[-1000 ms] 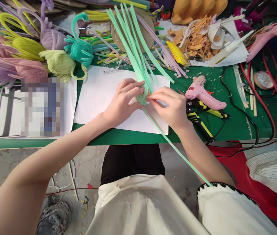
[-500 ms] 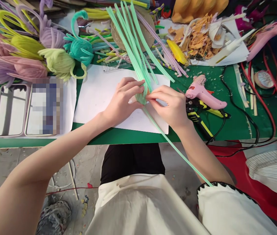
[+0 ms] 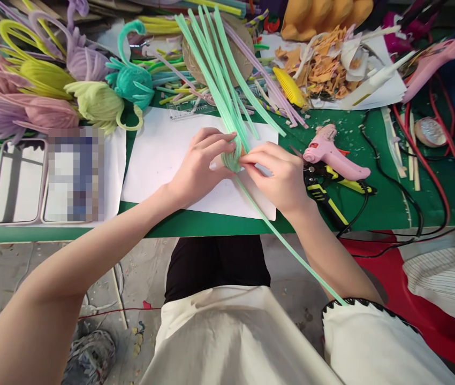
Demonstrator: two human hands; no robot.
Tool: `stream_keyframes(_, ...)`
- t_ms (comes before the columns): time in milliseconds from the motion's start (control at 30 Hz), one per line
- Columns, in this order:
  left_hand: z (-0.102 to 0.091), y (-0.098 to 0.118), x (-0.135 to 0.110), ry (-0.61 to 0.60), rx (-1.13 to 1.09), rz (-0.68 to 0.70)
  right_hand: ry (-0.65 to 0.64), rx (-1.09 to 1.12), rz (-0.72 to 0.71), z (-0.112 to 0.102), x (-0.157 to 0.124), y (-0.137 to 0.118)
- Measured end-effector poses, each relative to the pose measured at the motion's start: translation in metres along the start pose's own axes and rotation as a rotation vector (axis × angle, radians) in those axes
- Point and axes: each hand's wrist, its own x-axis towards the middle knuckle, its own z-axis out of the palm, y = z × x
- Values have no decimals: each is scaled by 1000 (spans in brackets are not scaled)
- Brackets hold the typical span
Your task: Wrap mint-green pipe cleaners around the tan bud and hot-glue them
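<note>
A bundle of mint-green pipe cleaners (image 3: 218,80) fans out away from me over the white paper (image 3: 151,160). Its near end curves round into a rounded clump, with a bit of orange showing inside. My left hand (image 3: 205,160) is closed around the left side of this clump, thumb below and fingers on top. At the clump's right side, my right hand (image 3: 278,174) pinches with thumb and forefinger; its other fingers are curled. One long green stem (image 3: 292,248) runs from the clump under my right wrist toward my right sleeve. What exactly the right fingertips grip is partly hidden.
To the right lie a pink glue gun (image 3: 334,155) and black-and-yellow pliers (image 3: 326,203), with cables beyond. Finished-looking pipe-cleaner figures (image 3: 133,83) crowd the back left above an open case (image 3: 19,182). Orange scraps (image 3: 324,64) and a yellow clip (image 3: 289,88) are at the back.
Both hands keep nearly the same grip on the green bundle. The whole view has shifted very slightly; nothing has been taken up or let go.
</note>
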Motion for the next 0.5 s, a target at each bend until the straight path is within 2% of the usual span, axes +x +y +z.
stream_keyframes(233,0,1,0,-24,-2,-48,57,20,58,-7,2,3)
stream_keyframes(500,0,0,-1,25,-23,-7,19,70,120,-5,8,7)
